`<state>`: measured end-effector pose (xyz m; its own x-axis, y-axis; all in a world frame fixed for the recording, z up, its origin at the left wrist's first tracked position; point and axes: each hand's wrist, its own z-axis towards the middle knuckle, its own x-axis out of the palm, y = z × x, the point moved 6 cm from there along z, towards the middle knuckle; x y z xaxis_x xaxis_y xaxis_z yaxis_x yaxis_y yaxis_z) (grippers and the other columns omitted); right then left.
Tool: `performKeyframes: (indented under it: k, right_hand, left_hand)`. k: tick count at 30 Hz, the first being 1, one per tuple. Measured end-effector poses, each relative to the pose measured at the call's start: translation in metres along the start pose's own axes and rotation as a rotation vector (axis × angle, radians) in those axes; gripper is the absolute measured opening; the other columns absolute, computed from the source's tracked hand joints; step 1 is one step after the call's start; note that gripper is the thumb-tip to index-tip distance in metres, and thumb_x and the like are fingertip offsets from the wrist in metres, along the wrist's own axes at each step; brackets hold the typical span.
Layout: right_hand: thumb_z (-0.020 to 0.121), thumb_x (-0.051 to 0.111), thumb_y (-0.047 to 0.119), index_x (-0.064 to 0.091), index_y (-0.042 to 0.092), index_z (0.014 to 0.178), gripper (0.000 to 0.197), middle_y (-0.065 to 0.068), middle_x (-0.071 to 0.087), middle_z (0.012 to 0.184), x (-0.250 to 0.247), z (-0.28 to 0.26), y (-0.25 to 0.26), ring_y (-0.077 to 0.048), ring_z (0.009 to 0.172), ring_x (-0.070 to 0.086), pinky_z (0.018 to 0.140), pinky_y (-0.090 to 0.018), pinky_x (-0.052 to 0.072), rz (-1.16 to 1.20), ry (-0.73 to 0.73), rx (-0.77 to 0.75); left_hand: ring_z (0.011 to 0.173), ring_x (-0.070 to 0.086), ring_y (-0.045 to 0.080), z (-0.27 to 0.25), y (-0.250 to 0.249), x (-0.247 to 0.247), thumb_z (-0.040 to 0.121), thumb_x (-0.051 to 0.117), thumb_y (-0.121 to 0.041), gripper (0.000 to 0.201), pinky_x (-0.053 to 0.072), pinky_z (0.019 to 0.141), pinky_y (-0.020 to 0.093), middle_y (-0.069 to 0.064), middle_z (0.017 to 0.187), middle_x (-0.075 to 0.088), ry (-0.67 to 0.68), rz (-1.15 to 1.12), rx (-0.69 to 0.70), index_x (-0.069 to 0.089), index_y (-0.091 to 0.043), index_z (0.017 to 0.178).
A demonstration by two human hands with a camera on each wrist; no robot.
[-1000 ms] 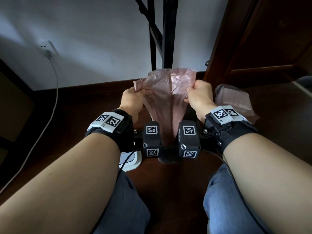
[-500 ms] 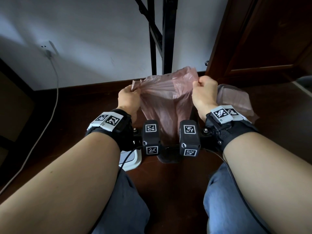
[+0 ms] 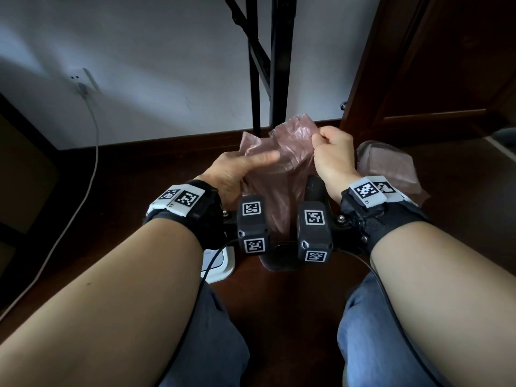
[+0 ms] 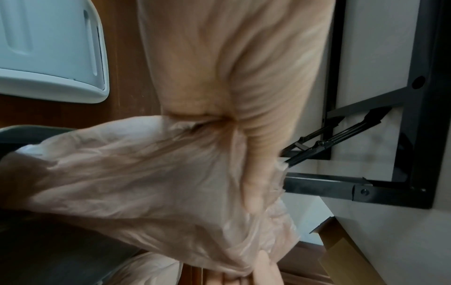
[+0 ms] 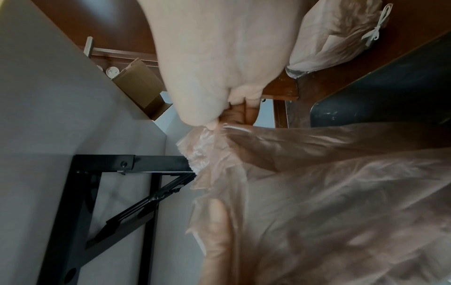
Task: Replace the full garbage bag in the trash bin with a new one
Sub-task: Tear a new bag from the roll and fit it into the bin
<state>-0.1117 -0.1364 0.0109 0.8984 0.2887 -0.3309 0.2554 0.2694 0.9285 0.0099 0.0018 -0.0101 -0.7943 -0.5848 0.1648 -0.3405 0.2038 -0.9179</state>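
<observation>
The right hand (image 5: 219,63) pinched the crumpled upper edge of a translucent pink garbage bag (image 5: 329,192). A finger of the left hand (image 5: 217,241) lay against the film. A tied full bag (image 5: 332,38) sat beside the dark trash bin (image 5: 390,100). A black bracket (image 5: 102,167) crossed the white wall.

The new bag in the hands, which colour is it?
Translucent pale pink new bag, clearest in the head view.

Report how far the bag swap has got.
Done: the full bag, tied with a white string, lies on the floor beside the dark bin. In hand: the right hand pinches the new pink bag at its top edge, and the left hand holds its side, working it open. Left: spread the mouth and fit it over the bin's rim.
</observation>
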Motion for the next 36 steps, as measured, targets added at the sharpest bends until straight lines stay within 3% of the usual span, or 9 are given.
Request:
performKeyframes:
  k: [5, 8, 13, 17, 21, 26, 29, 32, 36]
  right_hand:
    - [0.093, 0.055, 0.018, 0.060, 0.011, 0.095, 0.008, 0.006, 0.053, 0.071, 0.005, -0.002, 0.000, -0.007, 0.063, 0.052, 0.061, -0.021, 0.049, 0.069, 0.037, 0.042]
    - [0.088, 0.063, 0.022, 0.052, 0.014, 0.109, 0.025, -0.001, 0.059, 0.090, 0.002, 0.000, -0.005, -0.018, 0.082, 0.063, 0.082, -0.035, 0.055, -0.001, -0.025, 0.082]
    - [0.085, 0.066, 0.016, 0.058, 0.018, 0.089, 0.010, -0.006, 0.067, 0.093, 0.014, -0.011, 0.004, -0.022, 0.085, 0.069, 0.076, -0.036, 0.060, -0.019, 0.186, 0.054]
    - [0.081, 0.073, 0.027, 0.049, 0.016, 0.127, 0.053, 0.006, 0.061, 0.102, 0.039, -0.029, -0.002, -0.010, 0.094, 0.063, 0.081, -0.031, 0.056, -0.023, 0.532, 0.184]
    - [0.077, 0.076, 0.037, 0.036, 0.014, 0.140, 0.078, -0.002, 0.051, 0.123, 0.035, -0.022, -0.011, -0.018, 0.106, 0.059, 0.087, -0.038, 0.057, -0.149, 0.424, 0.226]
    - [0.075, 0.075, 0.040, 0.046, 0.010, 0.121, 0.062, -0.006, 0.059, 0.111, 0.032, -0.020, -0.016, -0.021, 0.095, 0.064, 0.079, -0.042, 0.059, -0.241, 0.371, 0.254]
    - [0.083, 0.070, 0.028, 0.058, 0.006, 0.108, 0.037, -0.009, 0.067, 0.090, 0.037, -0.027, -0.020, -0.020, 0.066, 0.067, 0.054, -0.031, 0.056, -0.182, 0.481, 0.317]
    - [0.088, 0.063, 0.013, 0.064, 0.001, 0.104, 0.020, -0.018, 0.071, 0.088, 0.037, -0.028, -0.024, -0.028, 0.063, 0.068, 0.053, -0.034, 0.058, -0.228, 0.530, 0.329]
    - [0.087, 0.052, 0.005, 0.067, 0.000, 0.098, 0.018, -0.018, 0.072, 0.082, 0.032, -0.019, -0.029, -0.031, 0.060, 0.071, 0.055, -0.038, 0.060, -0.316, 0.420, 0.298]
  left_hand:
    - [0.089, 0.070, 0.033, 0.012, 0.001, -0.012, 0.084, 0.071, -0.012, 0.015, 0.056, 0.086, 0.044, 0.018, 0.095, 0.072, -0.162, -0.030, 0.072, 0.068, -0.003, 0.095]
    - [0.097, 0.068, 0.036, 0.011, 0.002, -0.010, 0.087, 0.067, -0.011, 0.021, 0.054, 0.090, 0.049, 0.021, 0.105, 0.070, -0.134, -0.101, 0.054, 0.066, 0.000, 0.105]
    - [0.063, 0.071, 0.023, 0.014, 0.000, -0.010, 0.096, 0.051, -0.006, 0.014, 0.058, 0.054, 0.032, 0.011, 0.066, 0.072, -0.127, -0.196, 0.052, 0.061, 0.002, 0.092]
    - [0.049, 0.068, 0.017, 0.010, 0.001, 0.002, 0.105, 0.030, -0.017, 0.035, 0.056, 0.045, 0.032, 0.008, 0.055, 0.070, -0.047, -0.227, 0.010, 0.055, 0.000, 0.086]
    - [0.058, 0.071, 0.021, 0.012, 0.006, 0.004, 0.105, 0.029, -0.024, 0.036, 0.057, 0.050, 0.036, 0.010, 0.064, 0.073, 0.013, -0.236, -0.026, 0.057, -0.004, 0.093]
    - [0.065, 0.073, 0.023, 0.013, 0.010, 0.005, 0.105, 0.029, -0.031, 0.040, 0.058, 0.056, 0.037, 0.011, 0.073, 0.074, 0.061, -0.224, -0.070, 0.058, -0.004, 0.099]
    - [0.084, 0.071, 0.028, 0.004, 0.011, 0.016, 0.104, 0.026, -0.035, 0.048, 0.060, 0.070, 0.040, 0.017, 0.097, 0.072, 0.222, -0.190, -0.118, 0.058, 0.000, 0.113]
    - [0.108, 0.057, 0.038, -0.004, 0.012, 0.026, 0.097, 0.039, -0.034, 0.055, 0.054, 0.087, 0.049, 0.026, 0.126, 0.054, 0.343, -0.228, -0.138, 0.039, 0.001, 0.140]
    - [0.085, 0.071, 0.028, -0.002, 0.010, 0.023, 0.100, 0.039, -0.029, 0.036, 0.060, 0.071, 0.040, 0.019, 0.099, 0.069, 0.334, -0.239, -0.117, 0.058, -0.002, 0.114]
